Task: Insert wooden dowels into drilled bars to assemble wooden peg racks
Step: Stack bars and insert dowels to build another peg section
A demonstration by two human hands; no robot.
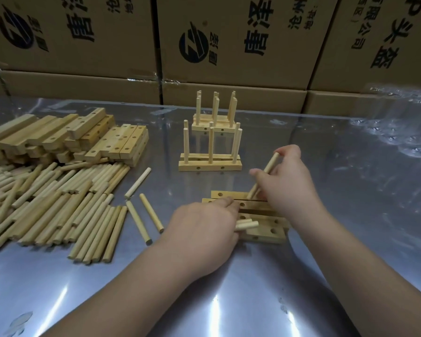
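Right hand (289, 181) pinches a tilted dowel (269, 167); left hand (204, 227) grips two spare dowels (247, 224).

A shiny plastic-covered table (253, 300) reflects overhead light, backed by stacked cardboard boxes (241, 45) printed with black characters.

We are reading sideways black print: "唐泽" beside a round logo on the left brown cardboard box (58, 60) and the middle brown cardboard box (231, 69); "P头盔" on the right brown cardboard box (350, 66).

Right hand (289, 181) apparently seats dowel (265, 175) into bar (229, 194).
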